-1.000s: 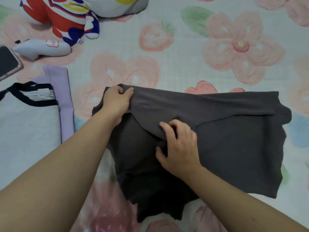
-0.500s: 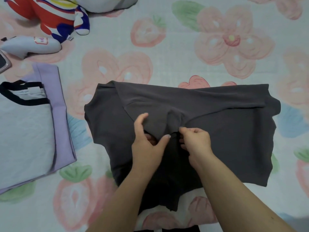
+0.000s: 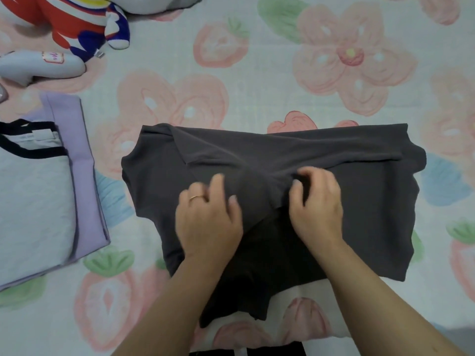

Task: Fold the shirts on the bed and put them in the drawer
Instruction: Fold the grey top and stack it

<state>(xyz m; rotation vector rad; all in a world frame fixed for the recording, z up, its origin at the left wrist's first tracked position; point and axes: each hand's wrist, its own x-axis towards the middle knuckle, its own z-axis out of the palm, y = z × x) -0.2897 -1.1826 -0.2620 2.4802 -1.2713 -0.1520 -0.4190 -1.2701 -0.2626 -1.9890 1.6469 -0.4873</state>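
The fingers (image 3: 307,173) of the right hand (image 3: 318,204) are curled in, and from my feed they pinch a raised fold of the dark grey shirt (image 3: 359,214) near its middle. The left hand (image 3: 209,219) lies on the same shirt just beside it. Its fingers (image 3: 218,182) are loosely spread and only slightly bent, pressing the cloth down rather than gripping it, and I can make out a ring (image 3: 196,197) on one of them.

The shirt is spread across the bed (image 3: 257,73) directly under both hands. Its upper part is folded down in a diagonal flap that runs between them, and its lower edge hangs towards the person.

I count one dark grey shirt being handled and two folded shirts well to the left, a light grey shirt (image 3: 33,201) with black trim lying on top of a lilac shirt (image 3: 82,176). One colourful plush toy (image 3: 72,19) sits at the top left corner.
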